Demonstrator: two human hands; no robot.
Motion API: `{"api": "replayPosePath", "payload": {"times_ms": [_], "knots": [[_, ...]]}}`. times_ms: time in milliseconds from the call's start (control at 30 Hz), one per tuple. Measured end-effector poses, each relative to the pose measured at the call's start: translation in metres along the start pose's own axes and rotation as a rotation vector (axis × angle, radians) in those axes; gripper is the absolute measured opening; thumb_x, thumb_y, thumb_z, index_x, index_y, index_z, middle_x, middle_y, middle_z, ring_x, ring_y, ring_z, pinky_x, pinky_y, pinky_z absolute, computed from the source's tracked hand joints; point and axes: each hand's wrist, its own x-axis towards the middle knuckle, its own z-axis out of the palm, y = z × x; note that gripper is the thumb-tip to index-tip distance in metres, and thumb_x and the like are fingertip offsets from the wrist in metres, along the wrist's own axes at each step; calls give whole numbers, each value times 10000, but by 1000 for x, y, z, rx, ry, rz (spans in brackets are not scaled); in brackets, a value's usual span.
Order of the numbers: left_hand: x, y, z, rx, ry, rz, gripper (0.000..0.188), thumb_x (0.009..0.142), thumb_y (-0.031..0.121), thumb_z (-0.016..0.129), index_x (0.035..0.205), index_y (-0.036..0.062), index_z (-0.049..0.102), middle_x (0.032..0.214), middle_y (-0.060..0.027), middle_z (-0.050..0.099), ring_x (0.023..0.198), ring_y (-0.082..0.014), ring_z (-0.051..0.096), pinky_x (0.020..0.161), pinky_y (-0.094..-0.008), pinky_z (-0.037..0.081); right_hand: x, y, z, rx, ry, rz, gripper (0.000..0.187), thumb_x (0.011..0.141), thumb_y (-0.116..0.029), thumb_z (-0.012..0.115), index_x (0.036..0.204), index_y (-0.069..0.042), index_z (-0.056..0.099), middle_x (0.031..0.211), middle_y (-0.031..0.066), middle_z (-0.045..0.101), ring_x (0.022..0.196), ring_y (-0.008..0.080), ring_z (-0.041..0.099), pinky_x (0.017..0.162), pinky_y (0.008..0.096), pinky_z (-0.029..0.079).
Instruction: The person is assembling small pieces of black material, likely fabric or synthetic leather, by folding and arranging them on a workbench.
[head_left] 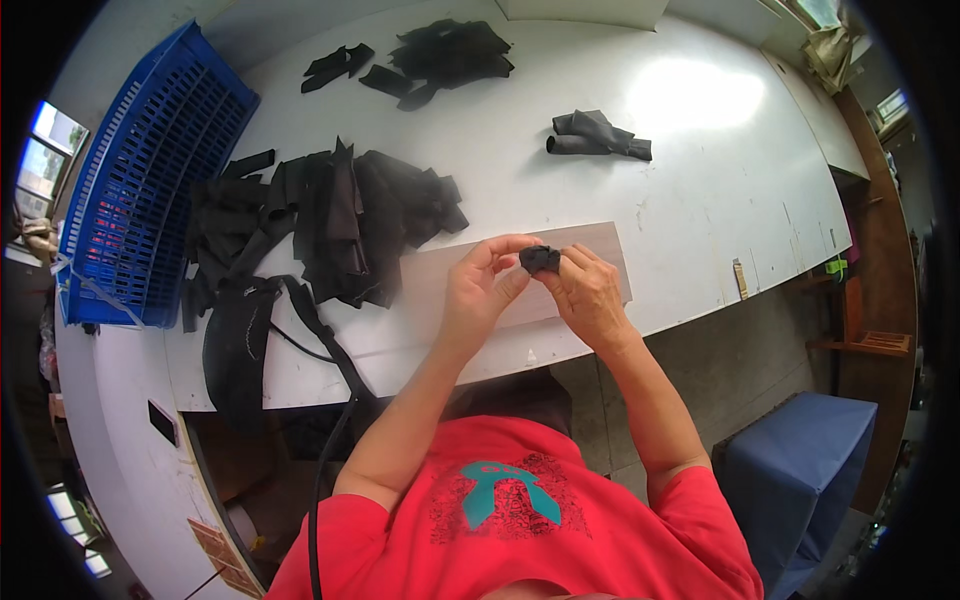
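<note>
Both my hands meet above a pale wood-look board (598, 242) on the white table. Between them is a small crumpled piece of black fabric (540, 260). My left hand (484, 283) has its thumb and fingers closed on the fabric's left side. My right hand (588, 292) pinches its right side, with the fingers bent round it. To the left lies a large heap of black fabric pieces (350, 220), some long and strip-like. A curved black piece with light stitching (238, 345) hangs over the table's front edge.
A blue plastic basket (150, 190) leans at the left. Further back lie another black fabric pile (455, 55) and a few rolled black pieces (598, 135). A black cable (322, 480) runs past my left arm. A blue covered box (795, 470) stands right.
</note>
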Motion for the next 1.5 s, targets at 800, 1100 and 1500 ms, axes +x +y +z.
{"api": "replayPosePath", "payload": {"times_ms": [800,1100,1500], "knots": [[13,17,8,309,-163,109,172,780,102,615,930,19,612,866,-32,605,804,-85,528,741,-218,403,-11,8,24,296,-12,101,93,769,-121,571,824,-46,569,658,109,541,573,303,535,503,363,421],[12,9,-1,294,-247,56,159,796,41,579,949,14,612,855,-57,612,796,-103,546,730,-231,443,-27,14,48,321,94,97,110,776,-137,574,851,-57,573,679,99,554,600,297,548,504,364,424],[20,33,14,740,-233,160,109,728,79,660,817,24,625,746,-47,609,709,-108,556,663,-226,428,-31,19,47,316,52,128,112,806,-151,537,787,-41,552,621,122,543,559,315,537,482,382,406]]}}
